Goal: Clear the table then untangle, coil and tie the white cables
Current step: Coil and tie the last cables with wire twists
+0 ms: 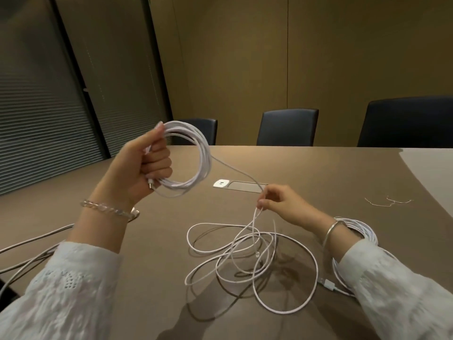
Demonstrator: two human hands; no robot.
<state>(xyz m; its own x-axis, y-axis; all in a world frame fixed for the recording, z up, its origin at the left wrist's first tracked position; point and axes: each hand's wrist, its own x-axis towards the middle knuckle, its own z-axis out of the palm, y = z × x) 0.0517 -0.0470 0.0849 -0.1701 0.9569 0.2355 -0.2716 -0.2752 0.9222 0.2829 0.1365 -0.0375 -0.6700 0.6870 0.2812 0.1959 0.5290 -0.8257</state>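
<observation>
Brown and bare across its middle, the tabletop [152, 241] carries your work in a conference room with dark chairs [288, 127] lined along its far edge. Your left hand [144, 168] has its grip clamped around the coil [193, 158] of white cable, lifted off the surface with the loops standing roughly upright. From that coil a single strand [235, 169] runs down and to the right to your right hand [279, 201], whose grip is pinched on it with fingertips. Below that pinch the loose cable [250, 256] sprawls in overlapping loops toward the near edge, directly under and slightly nearer than your right hand. So the slack lies right and below the coil, and your right hand is the nearer one to feed it; the next wrap likely means drawing that strand up and left. Watch for the crossing loops snagging. A finished bundle [365, 233] sits by your right wrist, and thin ties [388, 201] lie toward the right edge
</observation>
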